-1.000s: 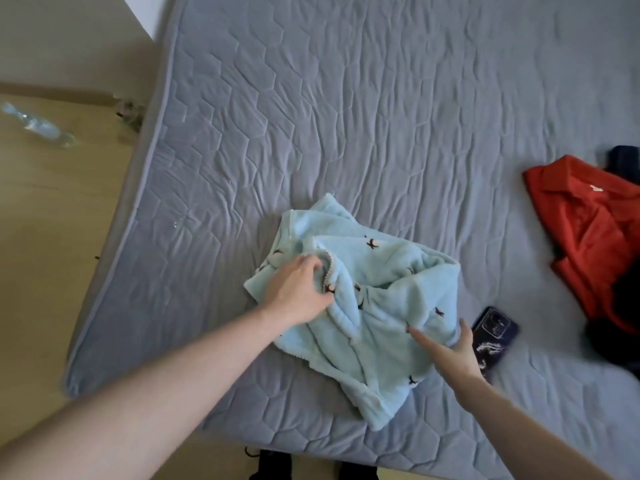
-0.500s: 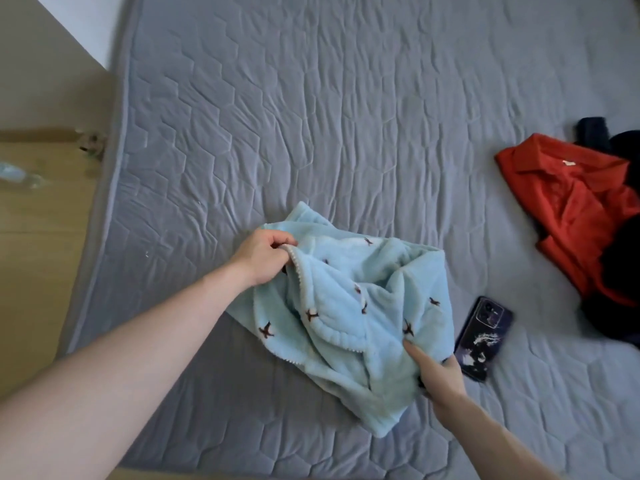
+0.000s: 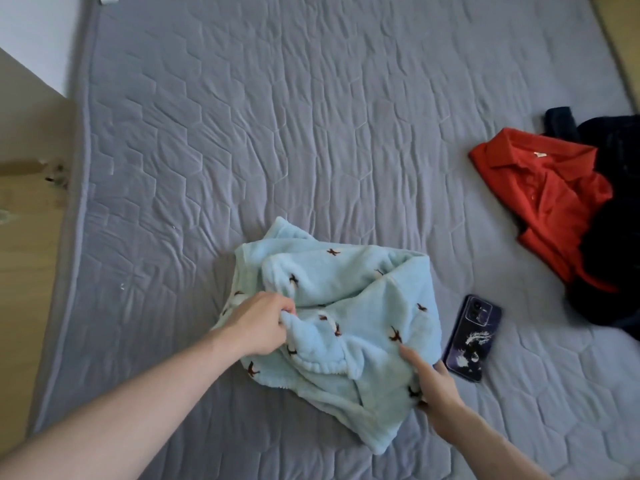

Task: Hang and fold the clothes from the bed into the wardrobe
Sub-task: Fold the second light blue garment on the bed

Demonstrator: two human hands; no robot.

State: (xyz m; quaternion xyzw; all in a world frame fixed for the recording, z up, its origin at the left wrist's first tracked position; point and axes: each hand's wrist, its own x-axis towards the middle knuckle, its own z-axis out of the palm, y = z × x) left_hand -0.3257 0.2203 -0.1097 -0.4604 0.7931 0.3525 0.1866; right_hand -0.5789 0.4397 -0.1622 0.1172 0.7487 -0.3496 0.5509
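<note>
A fluffy light blue garment (image 3: pixel 349 306) with small dark bird prints lies crumpled on the grey quilted bed (image 3: pixel 277 133), near its front edge. My left hand (image 3: pixel 258 323) grips a fold at the garment's left side. At the lower right edge, my right hand (image 3: pixel 433 386) pinches the fabric with the index finger laid on top. A red polo shirt (image 3: pixel 543 195) lies at the right, partly under dark clothes (image 3: pixel 609 244).
A dark phone (image 3: pixel 472 337) with a patterned case lies on the bed just right of the blue garment, close to my right hand. Wooden floor (image 3: pixel 24 271) runs along the bed's left side.
My left hand has pulled its fold of the blue garment down and toward the middle. My right hand kept its hold at the lower right edge. The view has shifted left.
</note>
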